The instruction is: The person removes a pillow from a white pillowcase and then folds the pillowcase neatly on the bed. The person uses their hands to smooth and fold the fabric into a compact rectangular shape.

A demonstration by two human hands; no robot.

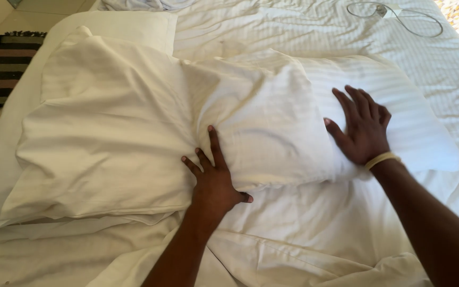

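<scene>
From the head camera, a bed (pixel 314 32) covered in white striped sheets fills almost the whole view. A white pillow (pixel 272 117) in a striped pillowcase lies across the middle of the bed, its right end reaching toward the bed's right edge. The left hand (pixel 214 183) lies flat on the pillow's near edge, fingers spread and pressed into the fabric, thumb tucked under the pillow's rim; it grips nothing. The right hand (pixel 362 130) rests palm down on the right part of the pillow, fingers spread wide, holding nothing. A pale band (pixel 382 158) circles the right wrist.

Just left of the pillow, touching it, a loose cream pillowcase (pixel 102 138) lies crumpled and spreads toward the bed's left edge. A second white pillow (pixel 128 26) sits behind it near the far left corner. A white cable (pixel 399 16) loops near the far right corner. Beyond the left edge, a striped rug (pixel 1 64) lies on the tiled floor. Rumpled sheet (pixel 304 239) bunches along the near edge.
</scene>
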